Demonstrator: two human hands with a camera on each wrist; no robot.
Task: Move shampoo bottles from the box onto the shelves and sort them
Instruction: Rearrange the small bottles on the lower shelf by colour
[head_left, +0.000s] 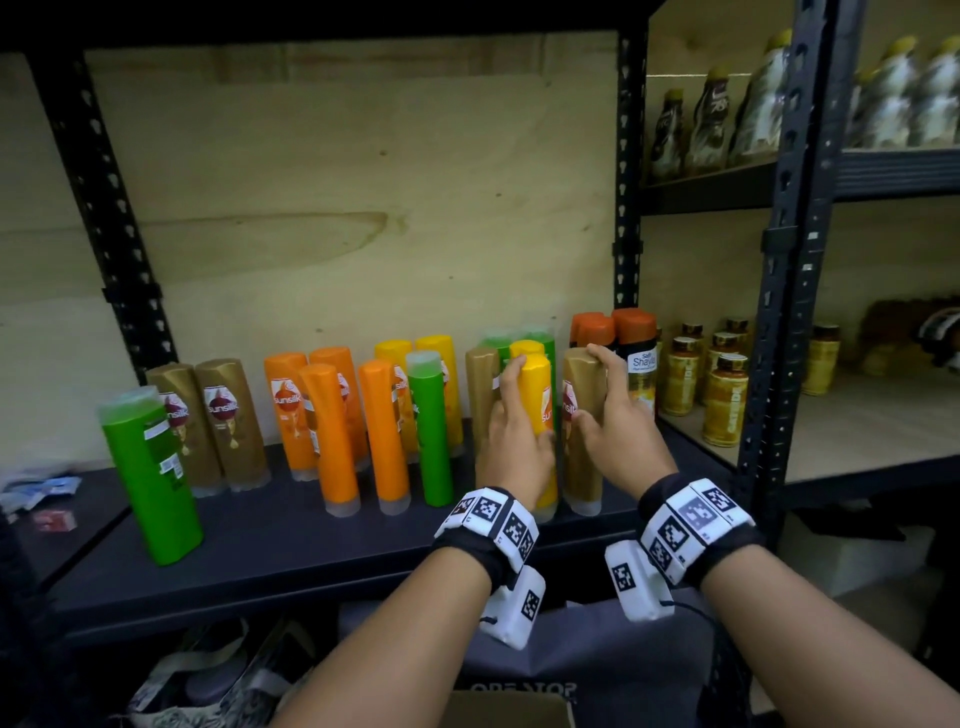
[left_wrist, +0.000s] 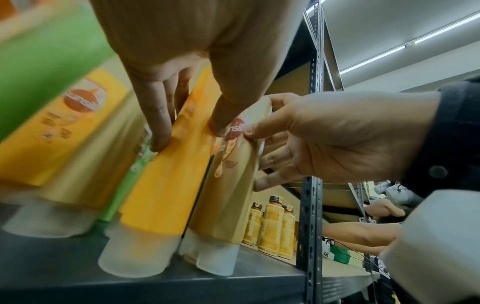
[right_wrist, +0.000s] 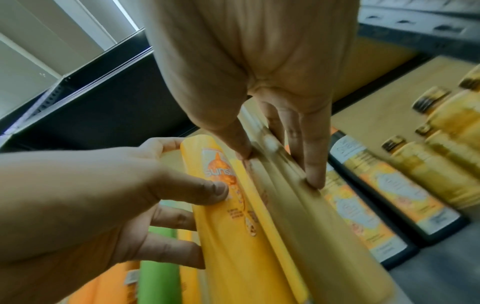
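Both hands work at the shelf (head_left: 291, 525) front: left hand (head_left: 511, 441) fingers clamp the yellow bottle (head_left: 537, 400), right hand (head_left: 605, 423) fingers clamp the gold bottle (head_left: 584, 384). Each stands cap-down at 1 o'clock, probably gripped for sorting by colour.

**Dim shelf, bright strip lights, blurred wrist views**

The head view is dim at its lower corners and bends straight uprights near the edges. In the left wrist view, ceiling strip lights (left_wrist: 410, 44) glare at the upper right, while the green bottle (left_wrist: 46, 61) at the upper left smears. The right wrist view blurs the amber bottles (right_wrist: 446, 156) at the right edge.
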